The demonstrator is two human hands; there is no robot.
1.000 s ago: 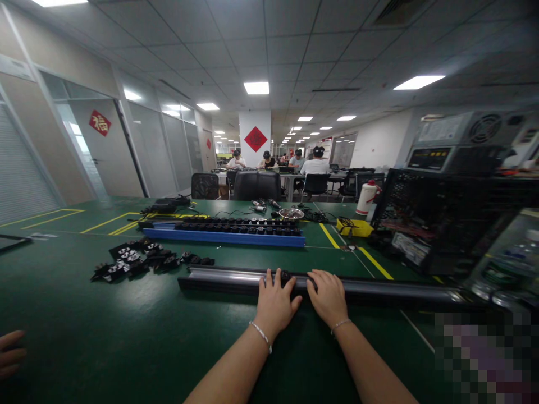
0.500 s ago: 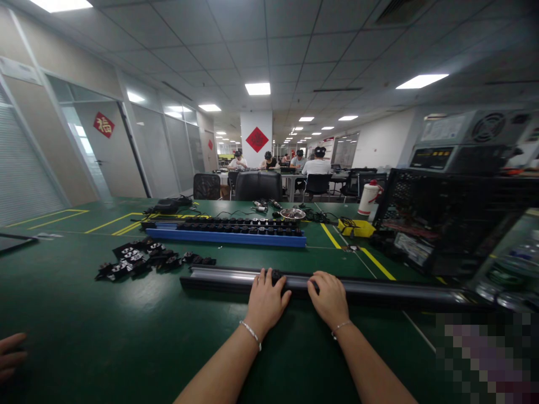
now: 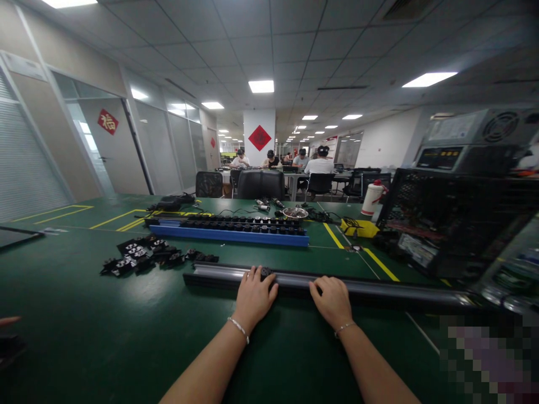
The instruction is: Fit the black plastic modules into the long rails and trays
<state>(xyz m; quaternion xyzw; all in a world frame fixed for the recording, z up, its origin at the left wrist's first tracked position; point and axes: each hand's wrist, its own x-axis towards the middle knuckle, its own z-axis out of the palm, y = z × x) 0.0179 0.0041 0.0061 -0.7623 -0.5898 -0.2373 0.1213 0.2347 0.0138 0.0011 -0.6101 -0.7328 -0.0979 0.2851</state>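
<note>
A long dark metal rail with a shiny channel lies across the table in front of me. My left hand is on the rail's left half, its thumb and fingers closed about a small black part that sits on the channel. Farther right, my right hand grips the rail with bent fingers, thumb toward the left. The rail's stretch under each hand is hidden. To the left is a pile of similar-looking black parts, some with white-marked faces.
Behind the rail lies a blue rail lined with black parts. A metal bowl, yellow box, white-and-red bottle and open computer case stand beyond. Another person's finger shows at the left edge.
My left hand has slid leftward along the rail with the small black part. My right hand has stayed on the rail. The other person's hand at the left edge now shows less, with something dark below it.
</note>
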